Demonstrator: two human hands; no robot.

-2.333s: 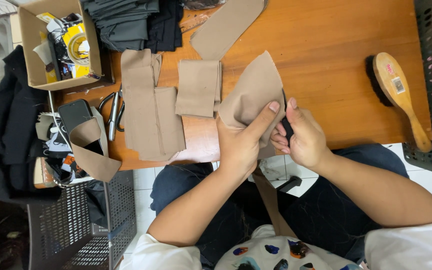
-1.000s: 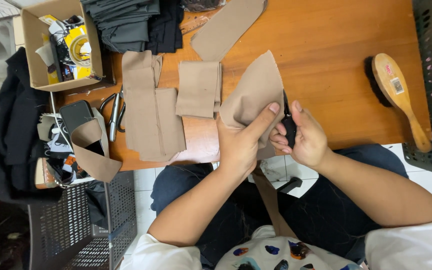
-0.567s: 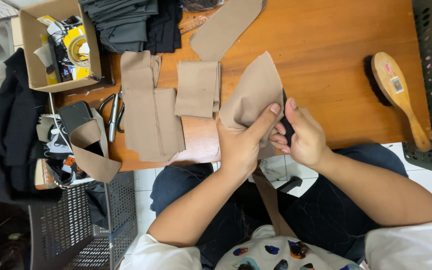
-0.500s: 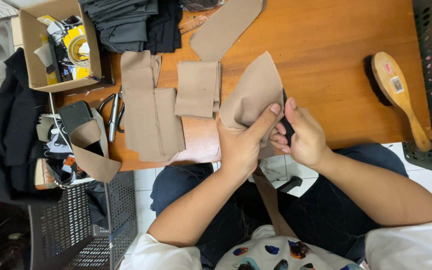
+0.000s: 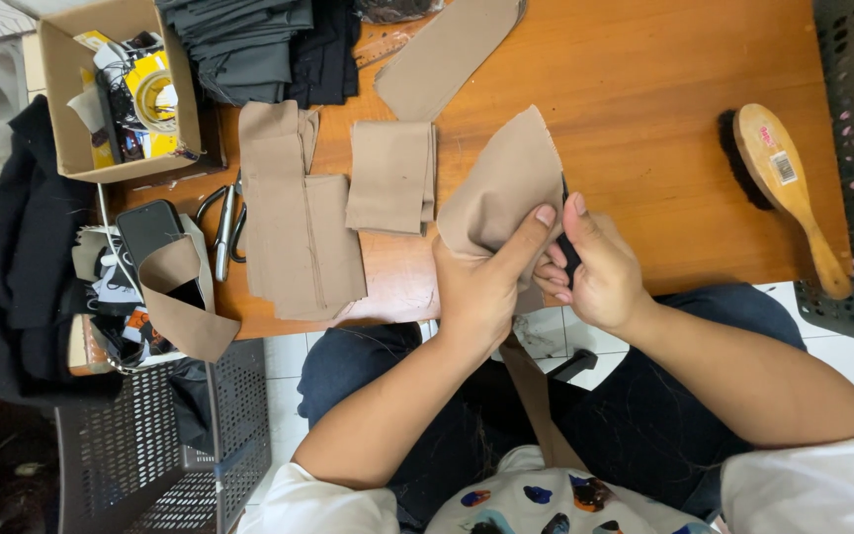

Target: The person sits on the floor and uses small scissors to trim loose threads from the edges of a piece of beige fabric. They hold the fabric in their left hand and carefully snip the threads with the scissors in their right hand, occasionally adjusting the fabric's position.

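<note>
2 flat stacks of tan fabric pieces lie on the wooden table point(image 5: 664, 89) to the left of the hands: a long stack point(image 5: 298, 222) beside the scissors point(image 5: 225, 229), and a smaller folded stack point(image 5: 389, 176) next to it. They look already handled, as far as can be judged, and 1 long tan strip point(image 5: 447, 54) lies further back. How much work is left cannot be told.

1 tan fabric piece point(image 5: 506, 178) is in hand now, raised just above the table's near edge. The left hand point(image 5: 481, 287) is closed on its lower part, thumb stretched up along the cloth. The right hand point(image 5: 595, 267) sits just right of it, touching the cloth's edge, fingers curled tight around a small dark tool point(image 5: 567, 247); what kind is unclear. Far right lies a wooden brush point(image 5: 788, 188), well apart.
</note>
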